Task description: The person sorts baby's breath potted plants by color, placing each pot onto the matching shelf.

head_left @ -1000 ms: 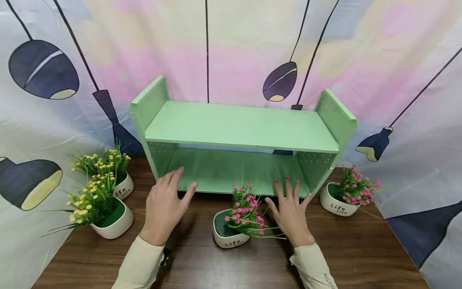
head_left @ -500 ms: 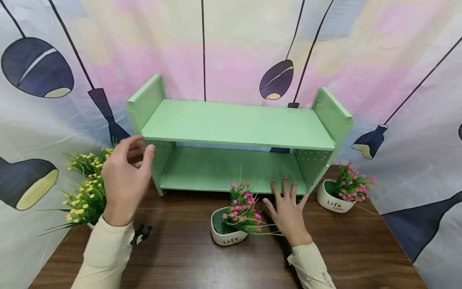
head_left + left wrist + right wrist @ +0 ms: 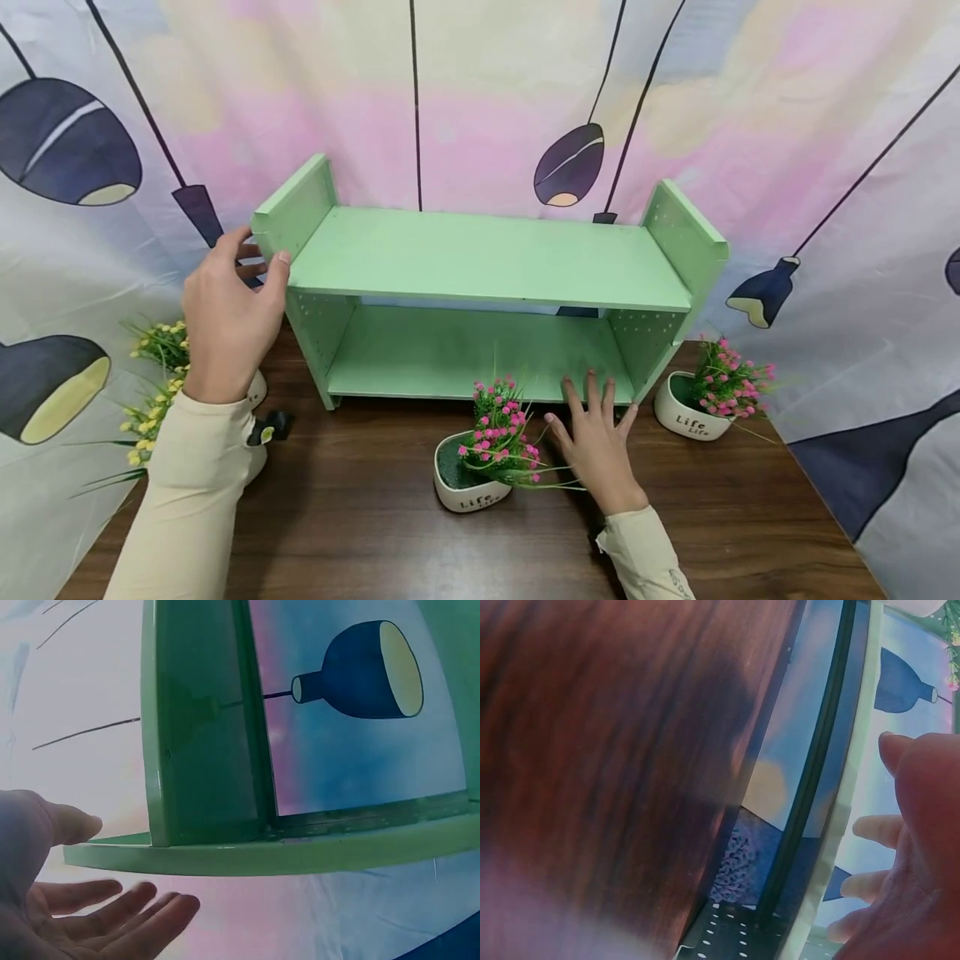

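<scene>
Head view: pale green two-tier shelf at frame centre on a dark wooden table.
Left hand, fingers spread, reaches its upper-left panel; right hand lies flat at its lower board, pink flower pot beside.

I see the left hand raised from the table in front of the lower board up to the shelf's left side panel (thumb at its front edge, fingers behind). The view has shifted slightly.
</scene>
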`<action>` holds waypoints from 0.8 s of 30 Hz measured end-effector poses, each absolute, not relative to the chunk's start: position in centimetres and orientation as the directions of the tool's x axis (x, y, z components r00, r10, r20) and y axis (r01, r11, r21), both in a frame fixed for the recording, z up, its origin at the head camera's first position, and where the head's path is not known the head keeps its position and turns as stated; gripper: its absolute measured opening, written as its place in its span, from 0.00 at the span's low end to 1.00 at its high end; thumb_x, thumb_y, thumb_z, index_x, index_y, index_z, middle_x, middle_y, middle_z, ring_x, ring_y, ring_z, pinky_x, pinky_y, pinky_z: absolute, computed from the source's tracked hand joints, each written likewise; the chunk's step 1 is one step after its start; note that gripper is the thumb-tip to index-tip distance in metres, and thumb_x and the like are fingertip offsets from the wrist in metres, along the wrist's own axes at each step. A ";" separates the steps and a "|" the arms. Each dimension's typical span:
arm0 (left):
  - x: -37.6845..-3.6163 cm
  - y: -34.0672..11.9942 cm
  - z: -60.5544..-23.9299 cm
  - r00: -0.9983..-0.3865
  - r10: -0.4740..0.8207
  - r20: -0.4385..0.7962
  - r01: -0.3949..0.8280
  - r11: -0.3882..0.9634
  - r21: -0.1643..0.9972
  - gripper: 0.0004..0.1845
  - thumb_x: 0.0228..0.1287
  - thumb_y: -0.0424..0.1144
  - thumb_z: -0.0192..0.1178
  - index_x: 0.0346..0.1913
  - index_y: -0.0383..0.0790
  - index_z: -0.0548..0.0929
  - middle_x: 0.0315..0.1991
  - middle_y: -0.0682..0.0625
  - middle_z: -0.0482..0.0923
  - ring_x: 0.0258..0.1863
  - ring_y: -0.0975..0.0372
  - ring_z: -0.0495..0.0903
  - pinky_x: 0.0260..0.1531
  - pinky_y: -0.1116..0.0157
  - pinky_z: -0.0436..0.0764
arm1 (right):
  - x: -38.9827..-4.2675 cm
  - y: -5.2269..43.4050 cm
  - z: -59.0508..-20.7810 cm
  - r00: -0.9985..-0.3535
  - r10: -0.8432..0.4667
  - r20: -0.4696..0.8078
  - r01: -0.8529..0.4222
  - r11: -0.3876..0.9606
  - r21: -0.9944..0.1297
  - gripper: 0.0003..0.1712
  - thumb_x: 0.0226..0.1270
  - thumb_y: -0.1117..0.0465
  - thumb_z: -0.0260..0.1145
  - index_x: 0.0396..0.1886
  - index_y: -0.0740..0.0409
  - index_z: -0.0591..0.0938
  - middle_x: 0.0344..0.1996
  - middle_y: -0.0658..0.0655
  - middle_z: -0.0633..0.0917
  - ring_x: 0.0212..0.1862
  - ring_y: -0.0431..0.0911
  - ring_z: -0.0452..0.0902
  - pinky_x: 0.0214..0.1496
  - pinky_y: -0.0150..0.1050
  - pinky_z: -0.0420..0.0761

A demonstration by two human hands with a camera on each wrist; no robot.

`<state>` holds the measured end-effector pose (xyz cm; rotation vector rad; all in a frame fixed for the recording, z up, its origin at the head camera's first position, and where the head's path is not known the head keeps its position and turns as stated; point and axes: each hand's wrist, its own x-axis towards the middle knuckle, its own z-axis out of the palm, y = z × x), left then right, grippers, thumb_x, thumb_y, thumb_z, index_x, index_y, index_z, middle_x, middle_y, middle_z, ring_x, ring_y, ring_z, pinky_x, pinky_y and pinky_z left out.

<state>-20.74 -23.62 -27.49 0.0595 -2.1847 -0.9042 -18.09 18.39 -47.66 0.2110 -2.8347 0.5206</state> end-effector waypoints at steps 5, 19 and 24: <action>-21.3 -23.8 -27.5 -0.670 -0.313 0.673 0.257 0.753 0.605 0.21 0.77 0.45 0.61 0.66 0.41 0.84 0.54 0.38 0.88 0.49 0.44 0.90 0.37 0.79 0.67 | -18.0 18.3 -47.8 -0.958 -0.097 0.268 -0.187 0.924 -0.333 0.39 0.81 0.42 0.60 0.83 0.54 0.64 0.84 0.70 0.51 0.83 0.74 0.37 0.70 0.85 0.32; -21.9 -23.4 -28.7 -0.535 -0.253 0.806 0.340 0.809 0.480 0.14 0.79 0.41 0.62 0.52 0.33 0.88 0.46 0.33 0.87 0.41 0.38 0.90 0.43 0.38 0.84 | -17.9 18.7 -47.3 -0.952 -0.108 0.285 -0.216 0.901 -0.378 0.38 0.81 0.45 0.63 0.82 0.55 0.66 0.83 0.70 0.54 0.83 0.73 0.40 0.70 0.85 0.36; -22.1 -23.5 -28.9 -0.527 -0.247 0.813 0.341 0.816 0.468 0.13 0.79 0.41 0.62 0.49 0.33 0.88 0.45 0.34 0.87 0.40 0.40 0.90 0.42 0.38 0.82 | -17.0 18.7 -46.8 -0.929 -0.128 0.347 -0.285 0.847 -0.449 0.34 0.79 0.51 0.67 0.77 0.58 0.72 0.80 0.70 0.62 0.82 0.72 0.48 0.72 0.83 0.46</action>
